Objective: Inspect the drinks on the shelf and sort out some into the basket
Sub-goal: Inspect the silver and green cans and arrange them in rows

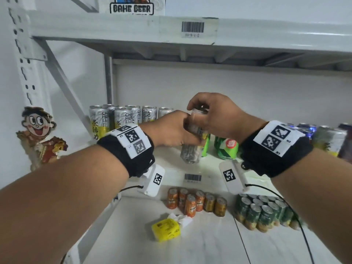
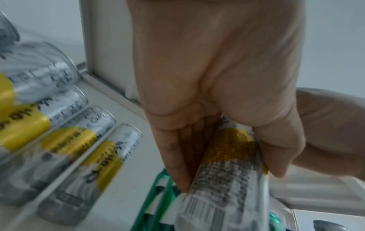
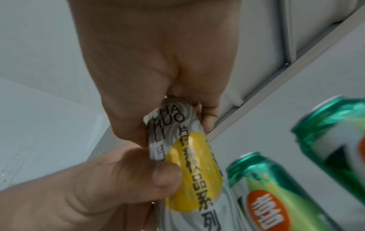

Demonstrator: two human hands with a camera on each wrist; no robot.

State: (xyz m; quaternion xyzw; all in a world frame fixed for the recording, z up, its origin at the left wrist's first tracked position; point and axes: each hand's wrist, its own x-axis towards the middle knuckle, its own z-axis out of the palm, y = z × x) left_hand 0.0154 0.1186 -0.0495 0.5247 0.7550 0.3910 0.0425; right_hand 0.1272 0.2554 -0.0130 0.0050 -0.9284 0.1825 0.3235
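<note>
White metal shelf, pale wall | silver-yellow cans at back-left corner | left hand, right hand both gripping held can

The right hand pinches the top of a silver-and-yellow can; the left hand holds its body beside 2 green cans

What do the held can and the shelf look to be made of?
Held can: apparently thin metal under a glossy printed silver-and-yellow wrap, gripped by the left hand and right hand; metallic rims show on matching cans. Shelf: painted steel, judging by its smooth off-white coat and slotted upright.
</note>
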